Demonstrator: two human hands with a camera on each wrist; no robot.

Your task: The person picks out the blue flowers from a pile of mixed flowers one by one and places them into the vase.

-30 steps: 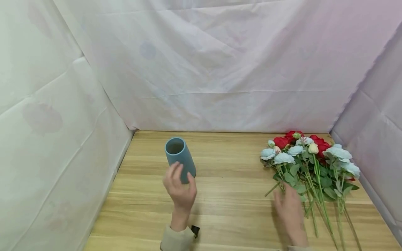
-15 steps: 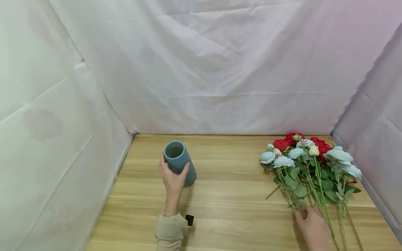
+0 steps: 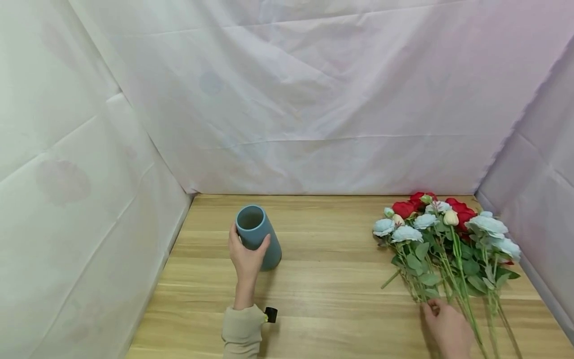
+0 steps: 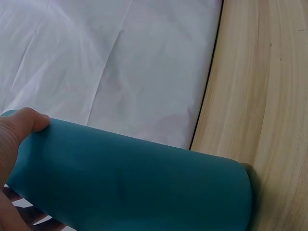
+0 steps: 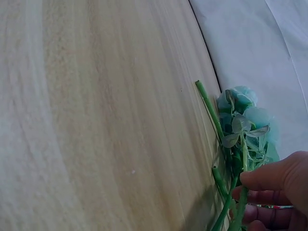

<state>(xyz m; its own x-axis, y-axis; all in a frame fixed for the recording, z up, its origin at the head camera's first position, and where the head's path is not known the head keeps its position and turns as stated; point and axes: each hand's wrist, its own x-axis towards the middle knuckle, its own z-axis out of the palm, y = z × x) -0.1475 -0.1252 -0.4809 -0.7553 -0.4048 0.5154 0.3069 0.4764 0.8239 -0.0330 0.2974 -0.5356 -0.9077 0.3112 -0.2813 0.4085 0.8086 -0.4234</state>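
Observation:
A blue-grey vase (image 3: 269,253) stands upright on the wooden table, its round mouth facing up. My left hand (image 3: 245,260) grips it near the top, thumb on one side and fingers round the other; the left wrist view shows the vase's base (image 4: 243,192) at the tabletop. At the right, my right hand (image 3: 448,326) pinches a green flower stem (image 5: 245,156) between thumb and fingers. Pale blue flowers (image 5: 260,118) and leaves lie beyond that hand in the right wrist view. In the head view the hand covers the lower stem.
Artificial flowers lie in a pile at the right: red blooms (image 3: 404,209), pale blue blooms (image 3: 486,226) and a cream bud (image 3: 451,218), with long stems toward the front. White cloth walls (image 3: 314,164) enclose the table's back and sides.
My left hand has closed round the vase. My right hand has moved right and toward the front, and now pinches a stem. The last half second shows little movement.

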